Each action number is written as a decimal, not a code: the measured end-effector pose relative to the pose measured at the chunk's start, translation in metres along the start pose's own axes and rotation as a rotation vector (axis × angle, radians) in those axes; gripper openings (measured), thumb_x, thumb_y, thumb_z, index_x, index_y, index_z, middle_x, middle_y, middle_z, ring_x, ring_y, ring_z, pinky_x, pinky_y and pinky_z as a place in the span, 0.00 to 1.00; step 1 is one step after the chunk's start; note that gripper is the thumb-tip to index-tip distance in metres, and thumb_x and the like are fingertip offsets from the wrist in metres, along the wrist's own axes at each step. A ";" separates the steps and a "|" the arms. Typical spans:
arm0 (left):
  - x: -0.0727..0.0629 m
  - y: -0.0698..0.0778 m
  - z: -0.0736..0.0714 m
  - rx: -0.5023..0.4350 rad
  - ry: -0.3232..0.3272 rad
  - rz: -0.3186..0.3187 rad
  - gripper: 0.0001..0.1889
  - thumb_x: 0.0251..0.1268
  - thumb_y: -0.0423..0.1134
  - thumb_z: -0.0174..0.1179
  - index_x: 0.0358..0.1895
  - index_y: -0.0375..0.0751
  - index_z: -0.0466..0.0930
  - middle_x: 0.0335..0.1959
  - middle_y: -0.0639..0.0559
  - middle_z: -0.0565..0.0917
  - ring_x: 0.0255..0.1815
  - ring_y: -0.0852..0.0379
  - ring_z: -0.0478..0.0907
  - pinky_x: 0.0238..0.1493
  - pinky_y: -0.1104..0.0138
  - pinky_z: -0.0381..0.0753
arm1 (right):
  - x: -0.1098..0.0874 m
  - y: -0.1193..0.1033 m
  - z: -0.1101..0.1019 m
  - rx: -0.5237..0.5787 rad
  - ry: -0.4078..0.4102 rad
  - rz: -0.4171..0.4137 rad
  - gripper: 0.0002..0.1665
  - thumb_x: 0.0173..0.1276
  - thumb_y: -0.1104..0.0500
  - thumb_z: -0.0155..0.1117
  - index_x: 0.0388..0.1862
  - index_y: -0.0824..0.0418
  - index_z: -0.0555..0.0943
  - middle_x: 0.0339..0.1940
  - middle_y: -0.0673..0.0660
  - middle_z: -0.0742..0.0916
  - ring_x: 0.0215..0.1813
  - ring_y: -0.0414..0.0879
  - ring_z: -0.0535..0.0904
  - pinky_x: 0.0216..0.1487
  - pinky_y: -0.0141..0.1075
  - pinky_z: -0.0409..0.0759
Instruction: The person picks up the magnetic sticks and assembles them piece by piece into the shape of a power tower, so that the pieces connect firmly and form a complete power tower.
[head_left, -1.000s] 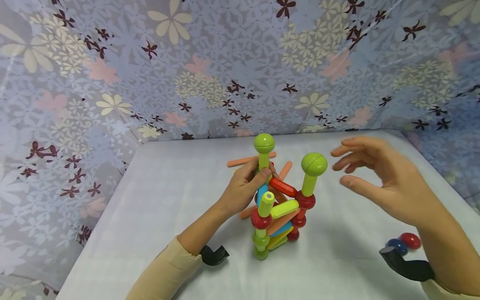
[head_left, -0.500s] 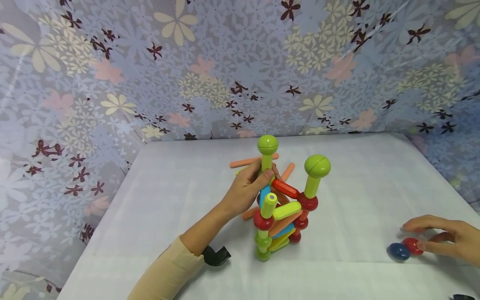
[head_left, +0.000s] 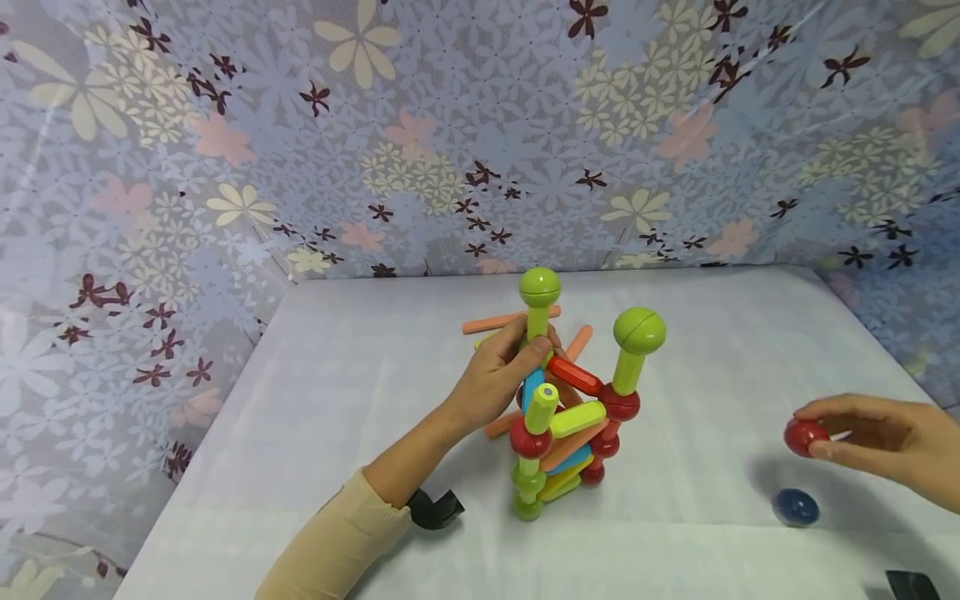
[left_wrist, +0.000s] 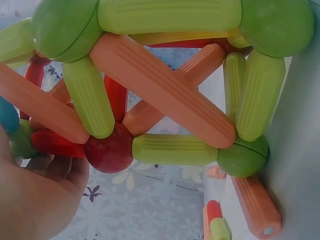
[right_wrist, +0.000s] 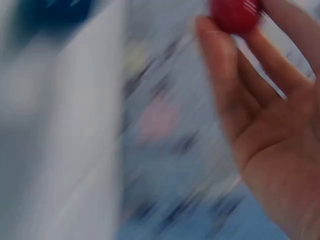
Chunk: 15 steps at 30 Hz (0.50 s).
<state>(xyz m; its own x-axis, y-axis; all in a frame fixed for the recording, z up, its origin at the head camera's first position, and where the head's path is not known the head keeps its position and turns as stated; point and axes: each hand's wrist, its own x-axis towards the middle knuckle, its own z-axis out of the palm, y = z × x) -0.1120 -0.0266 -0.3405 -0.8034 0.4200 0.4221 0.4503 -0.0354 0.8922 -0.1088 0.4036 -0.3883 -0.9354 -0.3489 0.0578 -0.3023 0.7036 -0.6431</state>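
A tower of coloured rods and balls (head_left: 577, 419) stands at the middle of the table. My left hand (head_left: 491, 375) grips its upper back part, fingers curled round a rod just under a green top ball (head_left: 540, 287). The left wrist view shows crossed orange rods (left_wrist: 165, 90) between green balls and a red ball (left_wrist: 109, 147), with the left hand (left_wrist: 40, 195) at the lower left. Over at the right, my right hand (head_left: 885, 442) pinches a red ball (head_left: 806, 437) between thumb and fingers, held above the table. The red ball (right_wrist: 234, 14) also shows at the fingertips in the right wrist view.
A dark blue ball (head_left: 796, 507) lies on the white table (head_left: 337, 358) below the right hand. Loose orange rods (head_left: 495, 322) lie behind the tower. A flowered cloth (head_left: 450, 125) rises along the table's back edge.
My right hand has come down from beside the tower to the right, taken hold of the red ball and lifted it off the table beside the blue one. The left hand keeps its grip.
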 end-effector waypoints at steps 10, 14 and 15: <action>-0.001 -0.026 -0.006 0.006 0.018 -0.026 0.16 0.78 0.41 0.44 0.58 0.35 0.69 0.42 0.46 0.76 0.25 0.51 0.70 0.21 0.69 0.71 | 0.039 -0.172 0.036 0.520 0.235 -1.031 0.32 0.37 0.76 0.80 0.44 0.84 0.78 0.46 0.77 0.81 0.50 0.65 0.79 0.50 0.39 0.79; 0.001 -0.030 -0.004 0.019 -0.003 -0.029 0.17 0.78 0.47 0.44 0.58 0.40 0.69 0.38 0.47 0.77 0.21 0.45 0.70 0.15 0.64 0.71 | 0.054 -0.200 0.062 0.422 0.365 -1.082 0.31 0.37 0.71 0.82 0.44 0.77 0.82 0.47 0.72 0.83 0.47 0.63 0.82 0.46 0.39 0.81; 0.001 -0.030 -0.004 0.023 -0.006 -0.025 0.18 0.77 0.49 0.44 0.58 0.41 0.69 0.37 0.47 0.77 0.20 0.42 0.69 0.15 0.63 0.72 | 0.053 -0.211 0.064 0.372 0.379 -1.068 0.28 0.42 0.68 0.81 0.45 0.75 0.83 0.47 0.69 0.84 0.47 0.59 0.82 0.44 0.37 0.81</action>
<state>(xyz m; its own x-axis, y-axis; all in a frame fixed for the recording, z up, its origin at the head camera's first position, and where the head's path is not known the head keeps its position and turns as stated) -0.1276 -0.0287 -0.3664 -0.8121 0.4264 0.3984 0.4389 -0.0036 0.8985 -0.0830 0.1972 -0.2979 -0.2563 -0.3997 0.8801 -0.9474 -0.0765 -0.3107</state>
